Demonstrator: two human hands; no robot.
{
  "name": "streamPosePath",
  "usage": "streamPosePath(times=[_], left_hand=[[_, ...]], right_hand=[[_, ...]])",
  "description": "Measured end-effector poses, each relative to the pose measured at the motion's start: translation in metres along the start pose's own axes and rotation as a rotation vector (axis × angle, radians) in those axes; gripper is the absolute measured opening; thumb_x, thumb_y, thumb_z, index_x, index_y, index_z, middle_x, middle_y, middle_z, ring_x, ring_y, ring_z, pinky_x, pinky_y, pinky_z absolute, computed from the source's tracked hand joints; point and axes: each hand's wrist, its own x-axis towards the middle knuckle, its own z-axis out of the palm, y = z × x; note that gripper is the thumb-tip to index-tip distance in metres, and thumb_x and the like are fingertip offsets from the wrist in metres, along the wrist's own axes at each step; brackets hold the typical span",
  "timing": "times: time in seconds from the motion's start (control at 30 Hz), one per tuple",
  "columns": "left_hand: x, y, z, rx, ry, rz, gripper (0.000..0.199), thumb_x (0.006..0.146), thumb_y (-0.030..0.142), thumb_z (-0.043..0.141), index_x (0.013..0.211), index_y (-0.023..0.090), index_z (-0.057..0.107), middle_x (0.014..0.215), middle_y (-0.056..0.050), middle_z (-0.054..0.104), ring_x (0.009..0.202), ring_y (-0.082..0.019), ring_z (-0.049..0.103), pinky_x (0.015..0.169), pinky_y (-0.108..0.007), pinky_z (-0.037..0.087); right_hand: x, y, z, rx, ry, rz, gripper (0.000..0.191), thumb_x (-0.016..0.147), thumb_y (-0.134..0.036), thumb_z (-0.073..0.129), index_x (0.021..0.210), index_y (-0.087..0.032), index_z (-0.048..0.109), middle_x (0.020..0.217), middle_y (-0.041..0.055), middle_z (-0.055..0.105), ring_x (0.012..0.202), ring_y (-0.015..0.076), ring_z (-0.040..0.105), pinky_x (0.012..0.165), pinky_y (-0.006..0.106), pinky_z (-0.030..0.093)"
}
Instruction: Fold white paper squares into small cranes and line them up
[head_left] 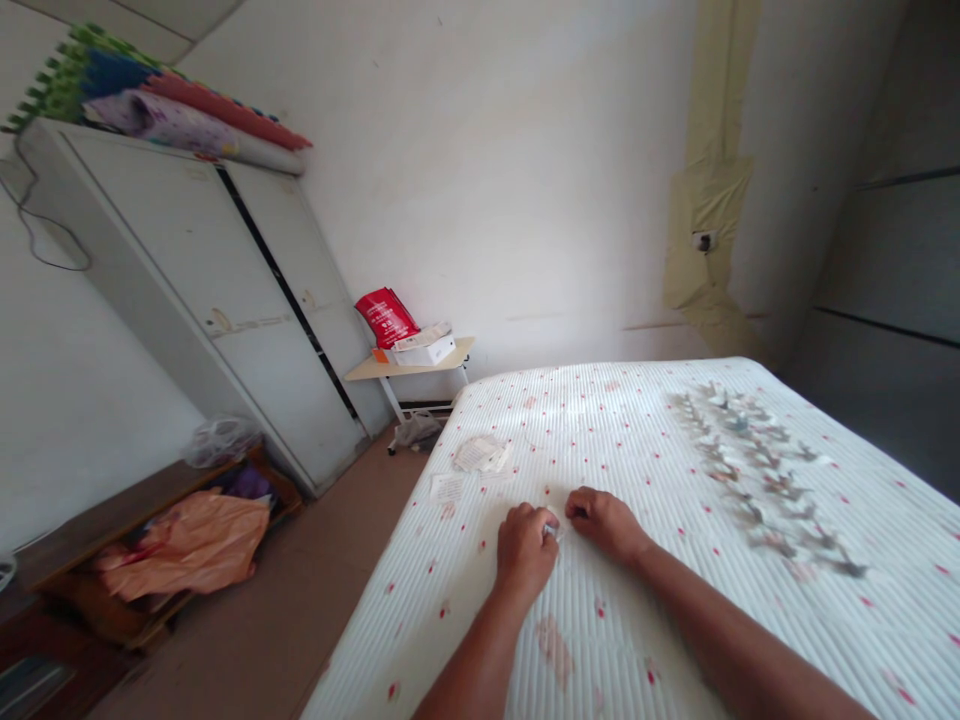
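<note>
My left hand [525, 550] is closed on a small piece of folded paper [551, 530], pale and partly hidden by the fingers. Just to its right, my right hand [606, 525] is curled, thumb and fingers pressed together; whatever it may hold cannot be made out. Both hands rest low over the white mattress [630, 440] with red dots. Beyond my left hand lie a loose pile of printed paper pieces [481, 455] and a single printed slip [448, 488]. To the right, several small folded paper figures [757, 455] stand in rows, blurred and looking like paper cranes.
Past the mattress's left corner is a small table [364, 371] bearing a red bag [386, 317] and a white box [426, 350]. A grey cabinet [187, 230] stands at the left, with foam mats on top. An orange plastic bag [191, 545] lies on a low wooden bench.
</note>
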Motion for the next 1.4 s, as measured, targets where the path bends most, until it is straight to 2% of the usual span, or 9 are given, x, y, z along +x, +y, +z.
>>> streamPosePath(times=[0.13, 0.23, 0.53, 0.77, 1.07, 1.4], left_hand=[[0.004, 0.005, 0.002, -0.022, 0.024, -0.077, 0.012, 0.076, 0.026, 0.052, 0.082, 0.024, 0.062, 0.086, 0.0, 0.059, 0.086, -0.015, 0.05, 0.072, -0.025, 0.034], [0.006, 0.01, 0.002, -0.004, 0.024, -0.134, 0.014, 0.073, 0.034, 0.056, 0.08, 0.023, 0.062, 0.087, 0.0, 0.06, 0.085, -0.016, 0.051, 0.071, -0.025, 0.034], [0.008, 0.004, 0.003, -0.002, -0.009, -0.157, 0.012, 0.07, 0.022, 0.057, 0.082, 0.024, 0.06, 0.087, 0.002, 0.059, 0.084, -0.014, 0.052, 0.071, -0.024, 0.035], [0.007, 0.0, 0.001, -0.094, -0.006, -0.156, 0.022, 0.064, 0.009, 0.052, 0.078, 0.024, 0.061, 0.082, 0.002, 0.059, 0.082, -0.014, 0.052, 0.069, -0.022, 0.036], [0.006, -0.004, 0.004, -0.143, -0.028, -0.145, 0.026, 0.063, 0.007, 0.051, 0.08, 0.022, 0.061, 0.089, 0.001, 0.06, 0.088, -0.014, 0.052, 0.072, -0.021, 0.037], [0.009, -0.015, 0.01, -0.219, -0.023, -0.104, 0.031, 0.059, 0.001, 0.049, 0.079, 0.021, 0.063, 0.087, 0.0, 0.06, 0.087, -0.014, 0.053, 0.075, -0.022, 0.039]], right_hand=[[0.002, -0.001, -0.001, -0.033, -0.036, 0.017, 0.02, 0.065, -0.008, 0.044, 0.071, -0.018, 0.06, 0.076, 0.0015, 0.061, 0.07, 0.0118, 0.053, 0.063, 0.02, 0.034], [0.003, -0.001, 0.0, -0.036, -0.037, 0.023, 0.019, 0.066, -0.008, 0.045, 0.071, -0.018, 0.06, 0.077, 0.0015, 0.061, 0.07, 0.0117, 0.053, 0.063, 0.02, 0.034], [0.005, 0.003, 0.004, -0.019, -0.041, 0.008, 0.019, 0.064, -0.007, 0.044, 0.071, -0.018, 0.059, 0.075, 0.0012, 0.059, 0.069, 0.0116, 0.052, 0.063, 0.02, 0.034], [0.004, 0.002, 0.001, -0.007, -0.05, 0.012, 0.018, 0.063, -0.007, 0.045, 0.069, -0.018, 0.058, 0.075, 0.0012, 0.059, 0.069, 0.0116, 0.051, 0.062, 0.02, 0.034], [0.004, -0.001, -0.002, -0.029, -0.063, 0.034, 0.019, 0.064, -0.007, 0.045, 0.071, -0.017, 0.059, 0.075, 0.0014, 0.06, 0.069, 0.0115, 0.052, 0.062, 0.019, 0.034], [0.005, 0.003, 0.0, -0.031, -0.062, 0.003, 0.018, 0.065, -0.007, 0.045, 0.071, -0.017, 0.059, 0.076, 0.0015, 0.06, 0.069, 0.0117, 0.051, 0.062, 0.02, 0.034]])
